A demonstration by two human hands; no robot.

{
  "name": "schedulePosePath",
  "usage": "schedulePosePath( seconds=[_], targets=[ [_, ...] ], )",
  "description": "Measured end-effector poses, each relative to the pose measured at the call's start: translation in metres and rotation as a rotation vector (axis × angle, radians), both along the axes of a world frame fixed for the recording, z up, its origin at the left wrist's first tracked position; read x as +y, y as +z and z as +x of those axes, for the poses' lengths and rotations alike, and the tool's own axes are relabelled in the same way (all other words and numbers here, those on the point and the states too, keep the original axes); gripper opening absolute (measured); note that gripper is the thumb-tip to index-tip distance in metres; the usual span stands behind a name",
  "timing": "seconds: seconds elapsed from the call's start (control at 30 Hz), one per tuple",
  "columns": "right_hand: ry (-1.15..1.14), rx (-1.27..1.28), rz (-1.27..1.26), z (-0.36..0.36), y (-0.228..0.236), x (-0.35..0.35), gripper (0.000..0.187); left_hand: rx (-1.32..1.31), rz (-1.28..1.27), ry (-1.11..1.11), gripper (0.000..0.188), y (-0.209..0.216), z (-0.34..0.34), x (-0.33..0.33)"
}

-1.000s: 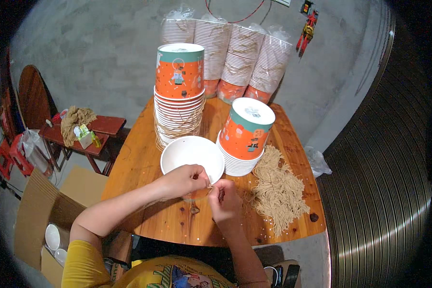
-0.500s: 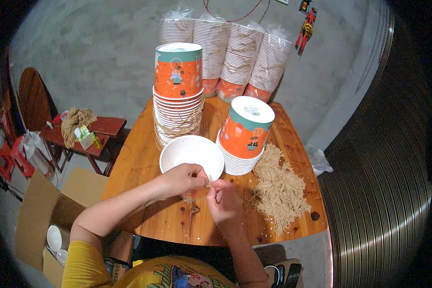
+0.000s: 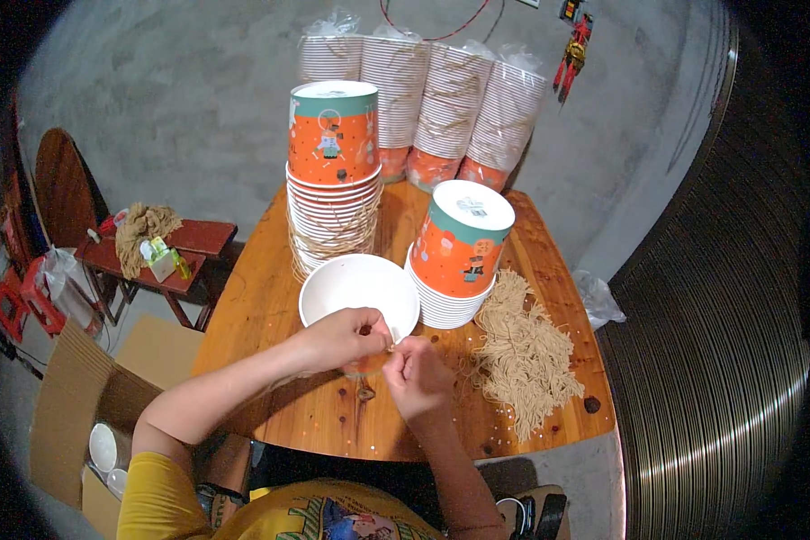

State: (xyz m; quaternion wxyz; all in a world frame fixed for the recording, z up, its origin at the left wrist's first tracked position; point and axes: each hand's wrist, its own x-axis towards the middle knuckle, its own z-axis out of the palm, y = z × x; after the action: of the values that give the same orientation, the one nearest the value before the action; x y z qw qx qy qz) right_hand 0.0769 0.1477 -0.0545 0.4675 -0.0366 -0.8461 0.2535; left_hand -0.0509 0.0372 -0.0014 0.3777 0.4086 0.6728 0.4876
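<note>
A white-lined paper tub (image 3: 346,281) stands mouth up in front of me, its orange outer side partly hidden by my hands. My left hand (image 3: 344,340) reaches across its near side, thumb and forefinger pinched at the right part of the rim. Touching those fingertips is my right hand (image 3: 418,380), curled closed just outside the tub. A thin tan string shows faintly between the two hands; most of it is hidden by the fingers. To the right of my right hand lies a loose pile of beige strings (image 3: 526,355).
Behind the tub rise a tall stack of upside-down tubs (image 3: 335,144) with strings round it and a shorter stack (image 3: 463,238). Several bagged stacks (image 3: 450,108) line the wooden table's (image 3: 270,396) far end. An open cardboard box (image 3: 67,405) stands left, a red bench (image 3: 202,236) beyond.
My right hand has shifted slightly left, its fingers curling tighter near the left fingertips. The left hand and the tub stay nearly in place.
</note>
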Motion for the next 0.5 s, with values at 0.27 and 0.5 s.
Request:
schedulePosePath(
  seconds=[0.27,0.5],
  targets=[
    [0.007,0.019,-0.005,-0.0016,0.0007,0.0002,0.027,-0.038,-0.038,0.009,0.015,0.0017,-0.0002,-0.0019],
    [0.021,0.016,-0.037,-0.0018,0.0001,-0.0026,0.028,-0.015,-0.024,0.005,0.015,0.0050,0.0010,-0.0027]
  ],
)
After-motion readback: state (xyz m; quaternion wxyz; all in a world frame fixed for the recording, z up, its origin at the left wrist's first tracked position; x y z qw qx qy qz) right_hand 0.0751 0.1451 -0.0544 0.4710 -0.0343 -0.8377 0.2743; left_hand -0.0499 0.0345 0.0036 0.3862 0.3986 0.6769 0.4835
